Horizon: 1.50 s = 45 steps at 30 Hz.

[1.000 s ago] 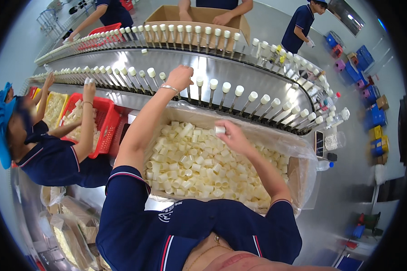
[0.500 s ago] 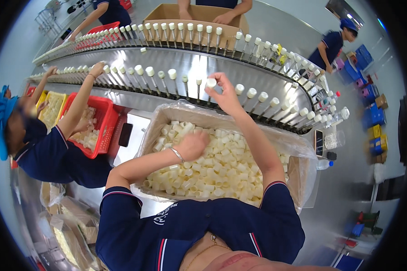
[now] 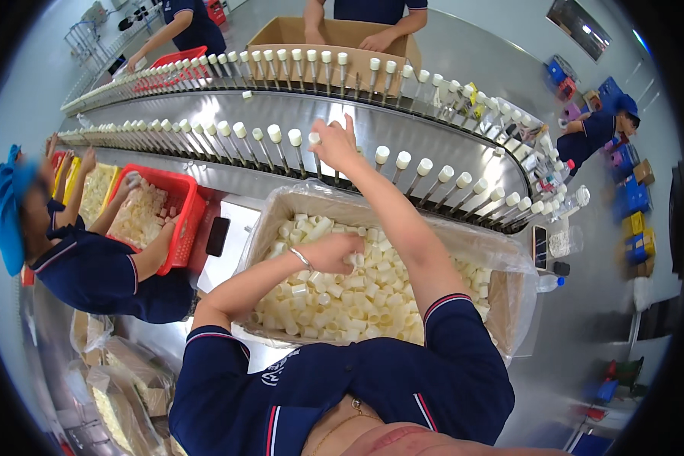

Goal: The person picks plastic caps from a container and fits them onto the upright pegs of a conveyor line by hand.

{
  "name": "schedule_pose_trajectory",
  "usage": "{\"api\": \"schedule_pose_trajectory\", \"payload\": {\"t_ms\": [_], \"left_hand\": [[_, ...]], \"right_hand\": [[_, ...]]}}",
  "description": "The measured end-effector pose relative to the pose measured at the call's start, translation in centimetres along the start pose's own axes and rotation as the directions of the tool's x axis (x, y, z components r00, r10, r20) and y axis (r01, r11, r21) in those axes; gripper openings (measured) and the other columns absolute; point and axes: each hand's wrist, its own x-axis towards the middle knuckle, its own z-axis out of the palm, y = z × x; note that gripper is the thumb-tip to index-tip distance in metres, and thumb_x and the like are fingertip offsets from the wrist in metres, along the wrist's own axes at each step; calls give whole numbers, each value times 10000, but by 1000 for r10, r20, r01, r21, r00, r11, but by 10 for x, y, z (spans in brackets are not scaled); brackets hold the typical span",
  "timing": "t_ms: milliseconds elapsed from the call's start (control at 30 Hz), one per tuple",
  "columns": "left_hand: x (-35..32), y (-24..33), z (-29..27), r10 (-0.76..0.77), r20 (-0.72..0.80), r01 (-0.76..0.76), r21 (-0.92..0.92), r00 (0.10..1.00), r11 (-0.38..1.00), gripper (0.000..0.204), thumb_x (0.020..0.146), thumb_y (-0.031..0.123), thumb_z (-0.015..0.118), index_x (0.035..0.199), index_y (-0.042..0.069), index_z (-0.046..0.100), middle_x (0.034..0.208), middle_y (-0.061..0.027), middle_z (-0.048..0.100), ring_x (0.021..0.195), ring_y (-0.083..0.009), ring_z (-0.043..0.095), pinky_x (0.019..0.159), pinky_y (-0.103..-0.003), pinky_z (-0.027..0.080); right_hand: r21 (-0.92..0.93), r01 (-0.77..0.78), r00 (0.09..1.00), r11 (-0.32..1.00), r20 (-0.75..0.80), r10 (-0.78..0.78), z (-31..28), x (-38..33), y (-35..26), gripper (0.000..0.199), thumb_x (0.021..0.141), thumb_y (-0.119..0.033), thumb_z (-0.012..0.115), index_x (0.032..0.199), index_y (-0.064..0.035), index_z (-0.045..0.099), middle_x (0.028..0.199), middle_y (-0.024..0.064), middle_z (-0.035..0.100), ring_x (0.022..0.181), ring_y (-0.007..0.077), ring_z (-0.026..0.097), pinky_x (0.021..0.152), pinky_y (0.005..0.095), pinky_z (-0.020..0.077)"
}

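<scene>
My right hand (image 3: 336, 144) reaches over the near row of upright metal rods, its thumb and a finger at a white cap (image 3: 315, 138) on top of or just at a rod; the exact contact is partly hidden. Its other fingers are raised. Below, my left hand (image 3: 333, 254) is inside the lined box (image 3: 281, 207), pinching a short cream cap (image 3: 355, 261). A deep heap of loose cream caps (image 3: 349, 304) fills that box. White caps (image 3: 295, 137) sit on most rods along the conveyor on either side of my right hand.
The conveyor (image 3: 281, 112) loops around at the right. At left, a co-worker reaches into a red basket (image 3: 193, 228) of caps; a phone (image 3: 217, 236) lies beside it. Another phone (image 3: 539, 247) and a bottle (image 3: 549, 283) stand right. Across, a person works at a cardboard box (image 3: 281, 34).
My right hand has moved left, to a cap at a rod. My left hand has shifted slightly right and now pinches a cap. The person at far right has moved further right.
</scene>
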Motion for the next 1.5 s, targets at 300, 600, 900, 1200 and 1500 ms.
{"api": "schedule_pose_trajectory", "payload": {"t_ms": [300,600,900,1200,1500], "left_hand": [[42,14,-110,-13,-560,-33,-71,828,997,255,806,23,645,1042,47,550,1003,-57,545,878,-164,590,761,-278,504],[191,-3,-99,120,-284,79,600,951,796,288,775,185,697,1006,30,622,1022,-135,565,961,-328,584,837,-415,492],[158,45,-51,540,-287,-140,774,791,617,686,684,208,753,1296,66,479,1155,-90,504,1042,-265,493,872,-368,436],[0,22,31,15,-157,53,421,987,906,419,802,178,653,1185,63,526,1140,-148,519,1051,-315,518,841,-401,469],[12,-15,73,-180,201,104,340,963,935,403,840,286,641,1147,61,510,920,-133,621,837,-349,627,725,-443,496]], "right_hand": [[-335,206,881,919,-345,-324,-27,-116,33,391,757,-175,633,1130,-74,580,1121,100,599,1139,259,514,1087,514,248],[-88,254,960,963,144,-240,-30,-283,66,360,805,-189,605,1149,-85,581,1202,96,548,1139,274,493,988,439,388],[104,19,925,994,376,-57,-20,-306,77,256,819,-133,603,1056,-64,535,1144,126,549,1051,340,528,845,435,473],[904,-350,935,244,322,148,-80,-246,59,221,879,-17,578,1078,-28,485,1062,88,608,989,176,637,742,267,511],[943,-113,986,313,69,148,-84,-203,51,331,887,-48,573,1187,-68,434,1118,76,569,1003,136,530,898,294,412]]}}
